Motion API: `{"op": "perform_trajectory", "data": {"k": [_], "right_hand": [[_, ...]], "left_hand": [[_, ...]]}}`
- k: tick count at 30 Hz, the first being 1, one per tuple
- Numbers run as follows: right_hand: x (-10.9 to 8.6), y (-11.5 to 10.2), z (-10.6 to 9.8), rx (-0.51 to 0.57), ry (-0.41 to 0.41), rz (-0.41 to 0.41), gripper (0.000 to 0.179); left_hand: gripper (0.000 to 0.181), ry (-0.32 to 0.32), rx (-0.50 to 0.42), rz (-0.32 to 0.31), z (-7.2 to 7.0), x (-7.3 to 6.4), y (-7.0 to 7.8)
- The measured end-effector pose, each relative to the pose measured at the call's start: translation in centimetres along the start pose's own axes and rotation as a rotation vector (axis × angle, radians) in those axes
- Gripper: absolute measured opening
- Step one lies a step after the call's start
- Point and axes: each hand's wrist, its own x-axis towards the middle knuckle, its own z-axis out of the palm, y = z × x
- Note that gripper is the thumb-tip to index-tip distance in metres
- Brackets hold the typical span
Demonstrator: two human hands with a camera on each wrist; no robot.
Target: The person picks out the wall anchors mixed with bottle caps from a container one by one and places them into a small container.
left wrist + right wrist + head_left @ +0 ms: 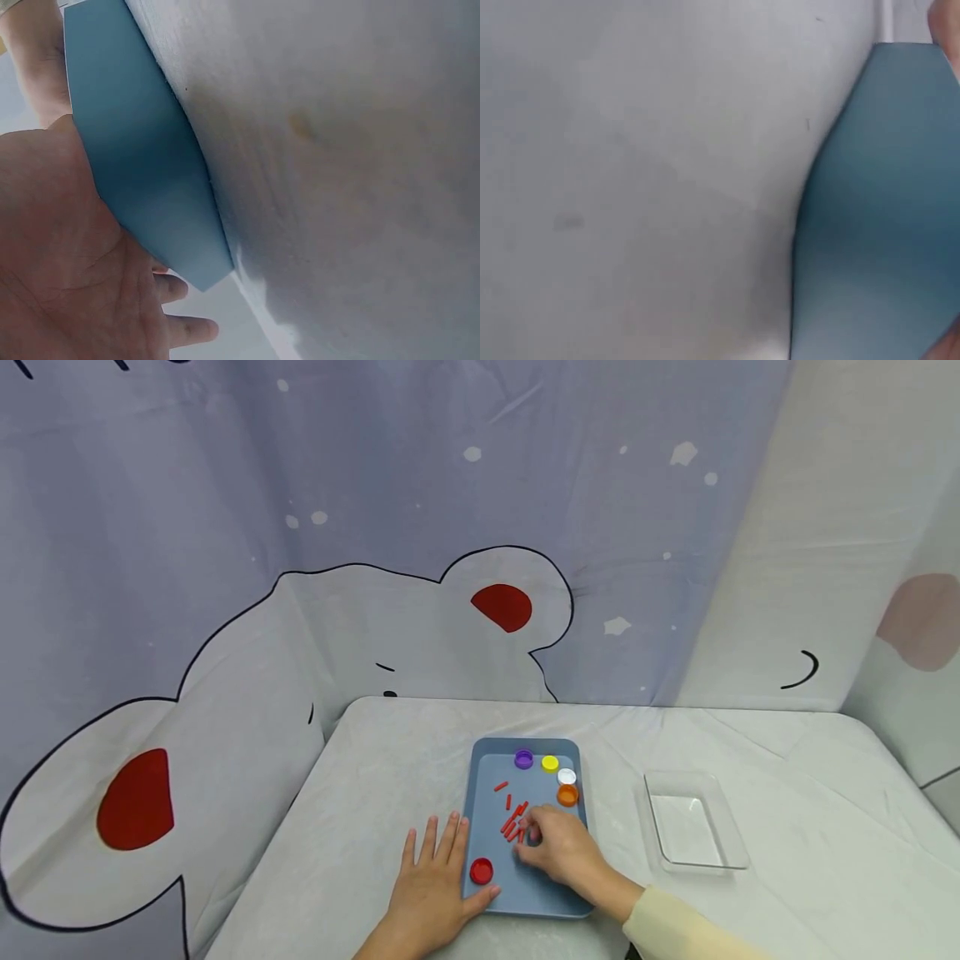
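Observation:
My left hand [431, 889] lies with its fingers spread along the left side of a blue-grey tray [540, 893], its thumb reaching over the near left corner. Beside that thumb sits a round red cap [482, 871]. Over the middle of the tray my right hand [562, 847] has its thumb and bent fingers apart, right at a cluster of short red sticks [510, 827]. One red stick [522, 837] shows in the gap between finger and thumb. In the left wrist view the left palm [67, 255] shows beside the tray's outer wall [150, 150].
Purple [523, 759], yellow [550, 764], white [566, 777] and orange [567, 795] caps line the tray's far right part. A clear rectangular container [738, 857] stands to the right on the white-covered table [390, 743]. A printed curtain [420, 485] hangs behind.

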Motion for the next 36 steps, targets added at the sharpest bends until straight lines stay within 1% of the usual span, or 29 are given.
{"op": "perform_trajectory", "data": {"k": [4,8,11,18,23,27,31,36], "right_hand": [[-0.1,0.2,-0.8,0.058,0.024,-0.023,0.021],[-0.4,0.3,-1.5,0.144,0.03,-0.036,0.019],[-0.8,0.4,-2.1,0.193,0.029,-0.022,0.019],[-1.8,0.8,-3.4,0.306,0.035,0.038,0.021],[-2.4,1.1,-4.1,0.355,0.032,0.064,0.023],[-2.9,1.3,-4.7,0.388,0.051,0.064,0.023],[-3.3,1.5,-5.3,0.394,0.07,0.067,0.023],[-3.9,1.8,-6.0,0.405,0.077,0.055,0.024]], "left_hand": [[0.101,-0.008,0.002,-0.008,0.1,0.2,0.0],[0.1,-0.002,0.004,-0.012,0.2,0.3,-0.2],[0.1,-0.003,0.001,-0.012,0.2,0.3,-0.2],[0.1,-0.008,-0.01,-0.02,0.3,0.3,-0.2],[0.1,0.004,-0.017,-0.015,0.2,0.2,-0.1],[0.1,-0.008,-0.028,-0.022,0.1,0.2,-0.1],[0.101,-0.025,-0.023,-0.031,0.3,0.2,-0.1],[0.1,-0.025,-0.036,-0.026,0.2,0.1,0.0]]}}
